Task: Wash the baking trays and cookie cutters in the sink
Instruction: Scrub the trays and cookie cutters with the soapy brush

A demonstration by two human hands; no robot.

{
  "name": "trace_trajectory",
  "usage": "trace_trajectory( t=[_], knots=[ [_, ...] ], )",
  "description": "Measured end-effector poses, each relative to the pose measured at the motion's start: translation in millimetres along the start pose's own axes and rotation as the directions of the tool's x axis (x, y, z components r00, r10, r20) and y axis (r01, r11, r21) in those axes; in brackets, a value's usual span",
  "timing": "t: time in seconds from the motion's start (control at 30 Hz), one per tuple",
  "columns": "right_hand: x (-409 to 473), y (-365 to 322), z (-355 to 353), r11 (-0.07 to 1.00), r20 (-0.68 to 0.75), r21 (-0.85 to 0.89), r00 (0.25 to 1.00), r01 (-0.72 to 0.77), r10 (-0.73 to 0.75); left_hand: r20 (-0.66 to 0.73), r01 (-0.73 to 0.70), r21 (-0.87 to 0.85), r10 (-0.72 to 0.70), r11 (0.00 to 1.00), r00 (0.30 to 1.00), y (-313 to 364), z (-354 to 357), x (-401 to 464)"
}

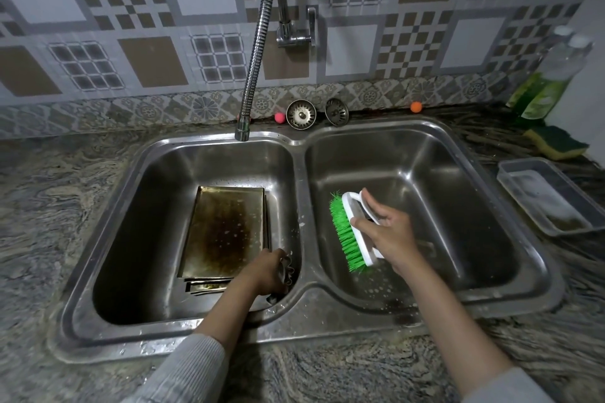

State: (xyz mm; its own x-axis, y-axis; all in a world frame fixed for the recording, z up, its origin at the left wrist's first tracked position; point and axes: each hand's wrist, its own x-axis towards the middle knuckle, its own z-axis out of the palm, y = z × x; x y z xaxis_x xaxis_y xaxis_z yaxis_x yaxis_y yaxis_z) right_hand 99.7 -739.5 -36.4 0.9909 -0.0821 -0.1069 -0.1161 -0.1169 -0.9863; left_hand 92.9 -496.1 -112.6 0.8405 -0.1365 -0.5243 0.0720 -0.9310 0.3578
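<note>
Lying in the sink (294, 173), stacked trays (226, 226)

Left basin: we see stacked baking trays (226, 226) covering most of the floor, bare steel to their left.
Right basin (458, 206): floor open; only the scrub brush (352, 232) hangs above.
Above left basin: faucet hose (258, 42) hangs at the far rim.
Right surface: a plastic container (550, 196) and sponge (556, 142) crowd it.

Cookie cutter (288, 267): mostly hidden under left hand (268, 271), shape unclear. Lower baking trays (206, 285): only edges show. Bottles (550, 75): blurred. Tap hose (262, 26): top cut off.
</note>
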Motion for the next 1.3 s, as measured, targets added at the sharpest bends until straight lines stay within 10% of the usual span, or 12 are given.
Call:
trace_trajectory(
  t=[0.17,0.43,0.7,1.3],
  knots=[
    [0,0,2,1.0,-0.004,-0.018,1.0,0.016,-0.016,-0.05,0.028,0.002,-0.028,1.0,0.998,5,-4,-4],
    [-21,-12,-24,0.991,-0.076,-0.128,0.996,0.041,-0.051,-0.539,-0.153,-0.228,0.007,0.962,0.842,58,-20,-21],
    [-45,-26,-108,0.865,-0.168,-0.498,0.971,0.064,-0.169,-0.3,-0.047,-0.054,0.029,0.997,0.953,98,12,-27],
    [-81,11,-311,0.727,-0.369,-0.663,0.923,-0.177,-0.112,-0.373,0.013,0.1,0.026,0.995,0.927,101,24,-29]
  ],
)
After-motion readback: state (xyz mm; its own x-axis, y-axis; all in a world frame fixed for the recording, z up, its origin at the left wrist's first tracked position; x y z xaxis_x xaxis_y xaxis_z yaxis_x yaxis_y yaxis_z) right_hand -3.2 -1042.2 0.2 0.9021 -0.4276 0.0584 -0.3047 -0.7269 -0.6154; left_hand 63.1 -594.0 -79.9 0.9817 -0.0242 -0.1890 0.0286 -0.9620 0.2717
